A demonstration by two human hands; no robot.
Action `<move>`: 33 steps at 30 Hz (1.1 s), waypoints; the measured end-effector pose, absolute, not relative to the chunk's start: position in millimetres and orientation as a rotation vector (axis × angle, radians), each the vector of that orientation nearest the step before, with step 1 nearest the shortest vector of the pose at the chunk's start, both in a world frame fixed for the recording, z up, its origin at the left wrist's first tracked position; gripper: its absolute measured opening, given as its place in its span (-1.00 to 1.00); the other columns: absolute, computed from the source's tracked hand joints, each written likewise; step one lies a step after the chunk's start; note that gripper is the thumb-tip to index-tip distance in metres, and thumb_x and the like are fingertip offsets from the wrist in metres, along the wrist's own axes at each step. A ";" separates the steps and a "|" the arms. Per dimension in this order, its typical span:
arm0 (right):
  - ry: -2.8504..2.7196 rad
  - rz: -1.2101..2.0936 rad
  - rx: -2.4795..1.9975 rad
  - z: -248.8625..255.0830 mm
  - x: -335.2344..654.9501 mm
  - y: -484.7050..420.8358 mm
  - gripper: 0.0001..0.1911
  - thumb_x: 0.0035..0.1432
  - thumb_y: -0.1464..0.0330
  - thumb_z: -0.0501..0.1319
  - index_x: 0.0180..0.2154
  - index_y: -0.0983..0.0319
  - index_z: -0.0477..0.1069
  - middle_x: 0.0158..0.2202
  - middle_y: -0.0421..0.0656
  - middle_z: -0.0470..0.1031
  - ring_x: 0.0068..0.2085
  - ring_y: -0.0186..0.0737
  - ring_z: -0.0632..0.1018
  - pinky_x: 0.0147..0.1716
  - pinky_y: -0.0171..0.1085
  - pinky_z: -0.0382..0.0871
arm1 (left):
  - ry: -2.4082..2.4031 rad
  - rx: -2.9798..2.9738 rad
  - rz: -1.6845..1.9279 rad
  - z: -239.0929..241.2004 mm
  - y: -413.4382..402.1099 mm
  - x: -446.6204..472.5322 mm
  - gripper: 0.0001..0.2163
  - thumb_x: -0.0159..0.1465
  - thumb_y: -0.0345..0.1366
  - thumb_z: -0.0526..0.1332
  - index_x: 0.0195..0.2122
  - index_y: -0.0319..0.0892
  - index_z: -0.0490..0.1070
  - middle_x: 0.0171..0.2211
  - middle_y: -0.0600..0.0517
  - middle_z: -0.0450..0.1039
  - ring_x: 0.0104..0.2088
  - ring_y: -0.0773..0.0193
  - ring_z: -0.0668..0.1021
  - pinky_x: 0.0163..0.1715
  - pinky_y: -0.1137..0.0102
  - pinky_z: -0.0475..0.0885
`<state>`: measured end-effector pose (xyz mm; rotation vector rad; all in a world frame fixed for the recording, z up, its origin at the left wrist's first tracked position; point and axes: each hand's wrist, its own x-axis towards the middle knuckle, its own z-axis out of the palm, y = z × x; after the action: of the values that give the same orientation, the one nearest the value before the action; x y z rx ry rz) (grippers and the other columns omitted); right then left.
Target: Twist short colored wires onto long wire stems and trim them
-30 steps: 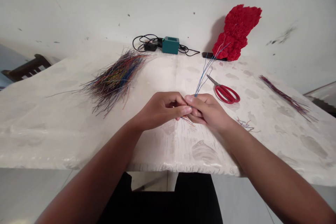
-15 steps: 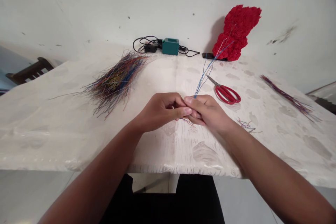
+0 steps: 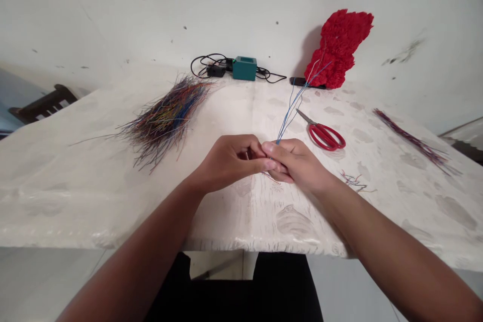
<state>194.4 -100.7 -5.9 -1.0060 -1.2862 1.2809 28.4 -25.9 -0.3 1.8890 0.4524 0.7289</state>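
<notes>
My left hand [image 3: 230, 161] and my right hand [image 3: 296, 163] meet over the middle of the white table [image 3: 75, 181], fingers closed together on the lower ends of a few thin blue wires [image 3: 292, 105]. The wires rise from my fingertips and fan up and away toward the back right. Their gripped ends are hidden inside my fingers. Small wire scraps [image 3: 352, 179] lie just right of my right wrist.
A loose pile of multicoloured wires [image 3: 166, 113] lies at the left. Red scissors [image 3: 322, 133] rest right of the hands. A twisted wire bundle [image 3: 409, 138] lies far right. At the wall stand a teal box [image 3: 244, 67] with black cables and a red ruffled object [image 3: 337, 48].
Both hands stay pinched together on the wires. The free ends of the blue wires have swung slightly. The view has shifted a little.
</notes>
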 end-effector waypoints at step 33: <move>-1.286 1.209 -1.108 -5.5 194.6 -98.8 -0.47 0.29 0.09 0.17 -0.63 0.22 0.15 -0.78 -0.39 0.03 -0.71 -0.48 0.10 -0.63 -0.33 -0.03 | 0.508 2.021 0.733 -4.8 -26.3 31.0 -0.84 0.24 -0.24 0.29 -0.41 -0.23 0.53 -0.49 0.07 0.51 -0.49 0.42 0.42 -0.51 0.50 0.29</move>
<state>194.6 -98.8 -5.5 -1.1076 -1.2860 1.2093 31.0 -26.3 -4.8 2.0206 0.5078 0.7328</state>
